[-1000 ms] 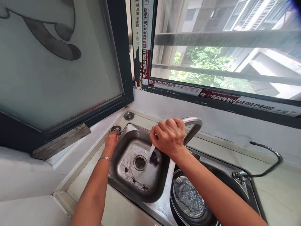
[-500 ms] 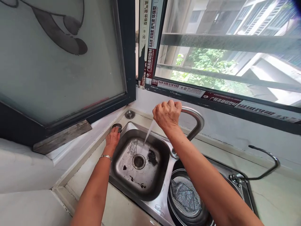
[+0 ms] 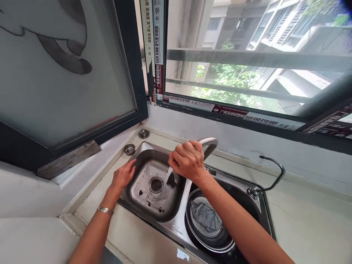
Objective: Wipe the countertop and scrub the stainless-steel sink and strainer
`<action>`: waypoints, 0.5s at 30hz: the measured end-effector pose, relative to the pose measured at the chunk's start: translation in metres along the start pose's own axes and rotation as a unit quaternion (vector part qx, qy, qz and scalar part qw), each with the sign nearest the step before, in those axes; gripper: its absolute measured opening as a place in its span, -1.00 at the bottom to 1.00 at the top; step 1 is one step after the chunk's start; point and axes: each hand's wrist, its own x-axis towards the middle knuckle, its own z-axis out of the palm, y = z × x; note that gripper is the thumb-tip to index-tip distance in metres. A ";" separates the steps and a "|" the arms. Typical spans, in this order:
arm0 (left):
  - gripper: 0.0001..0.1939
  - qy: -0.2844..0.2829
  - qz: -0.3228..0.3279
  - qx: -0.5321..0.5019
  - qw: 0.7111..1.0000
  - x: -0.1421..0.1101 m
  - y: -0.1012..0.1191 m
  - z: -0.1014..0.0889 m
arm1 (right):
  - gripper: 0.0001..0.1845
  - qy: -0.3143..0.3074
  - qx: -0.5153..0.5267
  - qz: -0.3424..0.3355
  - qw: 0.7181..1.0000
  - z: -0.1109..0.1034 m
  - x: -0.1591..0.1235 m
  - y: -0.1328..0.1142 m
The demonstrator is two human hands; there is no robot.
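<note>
My right hand (image 3: pixel 188 159) is closed around the end of the metal faucet (image 3: pixel 211 142), above the left sink basin (image 3: pixel 178 203). Running water (image 3: pixel 169 171) falls from under the fist, beside a dark clump (image 3: pixel 172 180) right of the drain (image 3: pixel 156 184). More dark scraps (image 3: pixel 161 210) lie on the basin floor. Over the basin's left rim, my left hand (image 3: pixel 123 176) has its fingers stretched out and holds nothing. Just beyond its fingertips a small metal sink strainer (image 3: pixel 129 149) stands on the counter.
A round metal piece (image 3: pixel 143 134) sits at the back corner. Inside the right basin are a dark pan (image 3: pixel 189 227) and a perforated metal strainer with a grey mesh cloth (image 3: pixel 206 216). A thin curved tap (image 3: pixel 279 168) rises at right. An open window sash (image 3: pixel 132 124) overhangs the left counter.
My left hand has let go of the small sink strainer and drawn back toward me. My right hand has lowered with the faucet, and the water now lands right of the drain.
</note>
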 end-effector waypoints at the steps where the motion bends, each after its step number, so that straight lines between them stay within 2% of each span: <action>1: -0.56 -0.005 0.010 -0.020 1.000 -0.016 0.000 0.001 | -0.75 0.002 0.021 -0.005 1.000 -0.006 -0.001 0.002; 3: -0.56 -0.010 0.019 -0.094 0.995 -0.058 -0.003 0.007 | -0.88 0.002 0.090 0.000 0.996 -0.021 -0.009 0.004; 4: -0.55 -0.003 0.003 -0.133 0.991 -0.083 -0.008 0.014 | -0.91 0.009 0.132 0.017 0.991 -0.028 -0.018 0.004; 5: -0.54 0.001 -0.012 -0.174 0.985 -0.110 -0.013 0.022 | -0.83 0.023 0.172 0.043 0.984 -0.035 -0.031 0.003; 6: -0.55 0.002 -0.026 -0.214 0.977 -0.137 -0.020 0.032 | -0.74 0.041 0.209 0.077 0.974 -0.039 -0.047 0.002; 8: -0.57 0.022 -0.071 -0.280 0.957 -0.190 -0.033 0.055 | -0.71 0.072 0.245 0.137 0.957 -0.038 -0.089 -0.003; 9: -0.57 0.039 -0.100 -0.313 0.944 -0.212 -0.038 0.066 | -0.74 0.047 0.264 0.148 0.952 -0.031 -0.112 -0.006; 10: -0.57 0.053 -0.128 -0.343 0.929 -0.230 -0.042 0.076 | -0.76 -0.051 0.284 0.143 0.947 -0.020 -0.132 -0.010; 11: -0.57 0.066 -0.160 -0.375 0.911 -0.245 -0.043 0.084 | -0.75 -0.182 0.288 0.130 0.931 -0.006 -0.150 -0.013; 12: -0.55 0.085 -0.193 -0.408 0.888 -0.254 -0.043 0.090 | -0.73 -0.331 0.280 0.111 0.894 0.011 -0.164 -0.018; 13: -0.53 0.105 -0.226 -0.437 0.864 -0.259 -0.040 0.093 | -0.72 -0.446 0.267 0.089 0.850 0.029 -0.173 -0.022; 14: -0.50 0.128 -0.258 -0.464 0.838 -0.260 -0.036 0.095 | -0.74 -0.521 0.254 0.073 0.812 0.049 -0.179 -0.027; 15: -0.48 0.155 -0.288 -0.487 0.810 -0.258 -0.032 0.096 | -0.77 -0.571 0.240 0.061 0.783 0.068 -0.182 -0.032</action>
